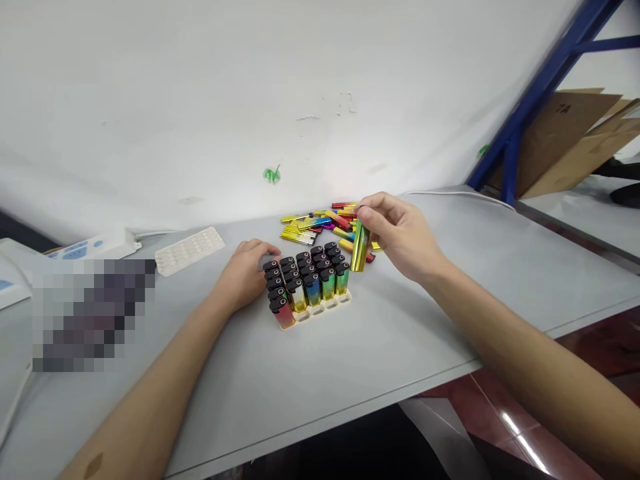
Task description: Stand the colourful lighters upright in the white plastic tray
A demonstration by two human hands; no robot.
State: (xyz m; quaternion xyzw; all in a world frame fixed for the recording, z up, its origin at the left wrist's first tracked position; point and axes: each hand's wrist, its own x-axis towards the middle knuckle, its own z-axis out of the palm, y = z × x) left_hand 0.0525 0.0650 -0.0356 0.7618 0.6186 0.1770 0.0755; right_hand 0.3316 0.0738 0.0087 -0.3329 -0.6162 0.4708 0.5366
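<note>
My right hand [395, 230] is closed round the top end of a shiny green and gold lighter [359, 248], its lower end hanging down just right of the filled tray. My fingers hide its top. Several lighters with black tops [313, 287] stand upright in rows in a white tray [331, 304]. Along the tray's front edge, several holes hold no lighter. My left hand [249, 270] lies at the tray's back left side, fingers curled against it and the lighters there; the fingertips are partly hidden.
Behind the tray lies a loose pile of colourful metallic lighters [300, 230]. A second white tray [190, 251] with holes lies to the left, near a white device [95, 245] and a pixelated dark object [95, 317]. Blue metal posts [510, 167] and cardboard [570, 133] stand at right.
</note>
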